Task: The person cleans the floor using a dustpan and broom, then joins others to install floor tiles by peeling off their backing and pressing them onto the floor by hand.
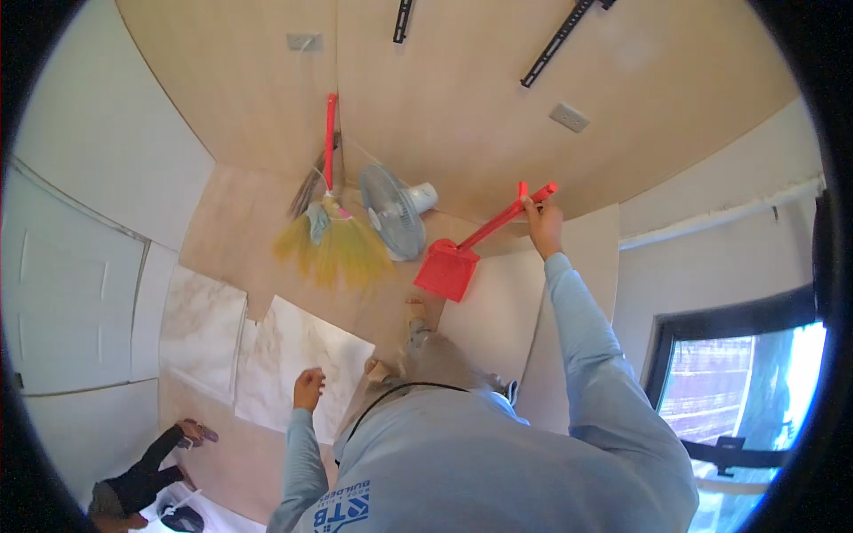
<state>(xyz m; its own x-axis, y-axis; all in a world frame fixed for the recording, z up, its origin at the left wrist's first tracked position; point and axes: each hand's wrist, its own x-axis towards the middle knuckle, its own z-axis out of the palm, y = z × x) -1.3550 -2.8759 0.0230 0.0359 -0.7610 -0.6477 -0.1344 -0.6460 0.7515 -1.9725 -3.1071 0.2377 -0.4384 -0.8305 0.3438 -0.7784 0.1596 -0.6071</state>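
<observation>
My right hand grips a red dustpan by the upper end of its long handle, and the pan hangs to the lower left. My left hand hovers in front of my body over a marble-patterned panel. Its fingers are curled in, and I see nothing in them. Beyond the hands, a broom with yellow bristles and a red handle leans into the corner. An electric fan is between the broom and the dustpan.
A second marble-patterned panel lies at the left. Pale boards lean at the right wall. Another person's hand shows at lower left. There is a door on the left and a dark-framed window on the right.
</observation>
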